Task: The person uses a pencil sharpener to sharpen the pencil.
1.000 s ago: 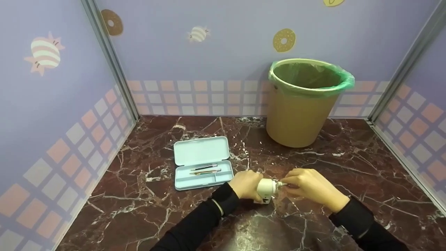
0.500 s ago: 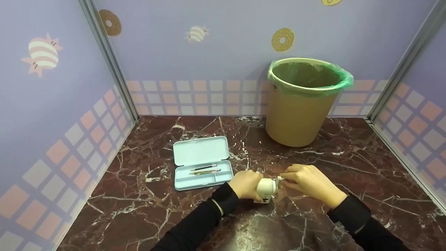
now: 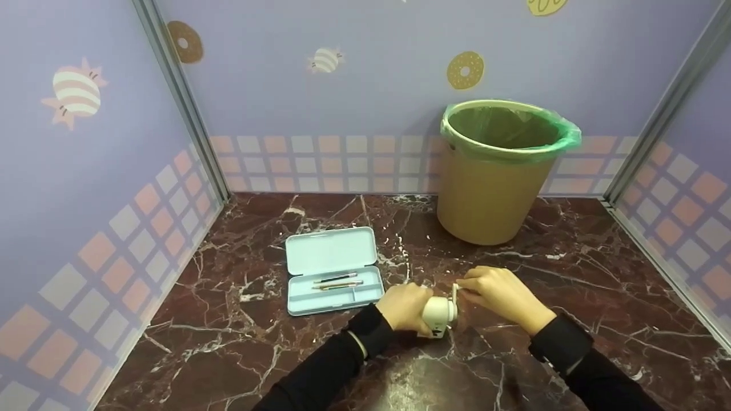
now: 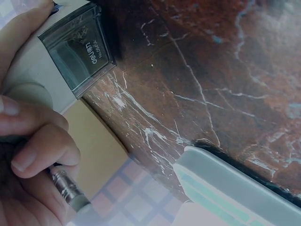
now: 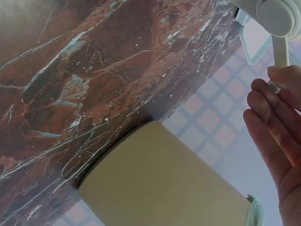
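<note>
My left hand (image 3: 404, 308) grips a cream crank pencil sharpener (image 3: 437, 317) that stands on the marble-patterned table. In the left wrist view its see-through shavings drawer (image 4: 80, 47) faces out, with shavings inside. A pencil (image 4: 68, 188) with an eraser end pokes out between the fingers of that same hand; its other end is hidden. My right hand (image 3: 494, 294) pinches the knob of the sharpener's crank (image 5: 280, 52), which points upward in the head view. To the left lies an open light blue pencil case (image 3: 331, 251) with several pencils (image 3: 337, 283) inside.
A tan trash bin (image 3: 491, 194) with a green liner (image 3: 565, 137) stands at the back right. Small pale crumbs (image 3: 402, 251) are scattered on the table (image 3: 257, 354) between case and bin. Patterned walls (image 3: 388, 85) enclose the back and both sides.
My right hand has swung the crank from pointing right, toward the hand, to pointing up beside the sharpener. The left hand keeps its grip in the same place.
</note>
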### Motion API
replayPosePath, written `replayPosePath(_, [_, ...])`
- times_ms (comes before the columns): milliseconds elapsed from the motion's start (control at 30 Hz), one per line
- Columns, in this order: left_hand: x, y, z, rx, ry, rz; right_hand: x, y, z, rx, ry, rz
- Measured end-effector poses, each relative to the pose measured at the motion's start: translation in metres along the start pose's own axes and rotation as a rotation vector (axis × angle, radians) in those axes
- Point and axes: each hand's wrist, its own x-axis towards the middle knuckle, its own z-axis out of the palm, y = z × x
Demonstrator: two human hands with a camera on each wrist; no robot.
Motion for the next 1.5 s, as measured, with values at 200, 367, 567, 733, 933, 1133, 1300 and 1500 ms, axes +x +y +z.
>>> replayPosePath(200, [0.000,0.001,0.001,-0.014,-0.006,-0.004,-0.002,0.001,0.010,-0.007,-0.041,0.030])
replayPosePath(367, [0.001,0.000,0.002,-0.025,-0.009,0.003,-0.004,0.000,0.015,0.000,-0.039,0.053])
replayPosePath(567, [0.000,0.000,0.002,-0.040,-0.008,-0.005,-0.004,-0.004,0.019,-0.013,-0.059,0.066])
replayPosePath(733, [0.000,0.000,0.004,-0.027,-0.002,0.001,-0.007,-0.006,0.024,-0.003,-0.085,0.082])
replayPosePath(933, [0.000,0.000,0.004,-0.010,0.019,0.001,-0.009,-0.006,0.027,0.005,-0.092,0.084])
replayPosePath(1133, [0.000,0.000,0.004,-0.025,0.020,-0.002,-0.013,-0.007,0.031,0.008,-0.099,0.071])
replayPosePath(1300, [0.000,0.001,0.003,-0.041,0.014,-0.013,-0.015,-0.009,0.033,0.002,-0.114,0.084])
replayPosePath(1500, [0.000,0.001,0.002,-0.051,0.007,-0.024,-0.019,-0.012,0.038,0.033,-0.134,0.081])
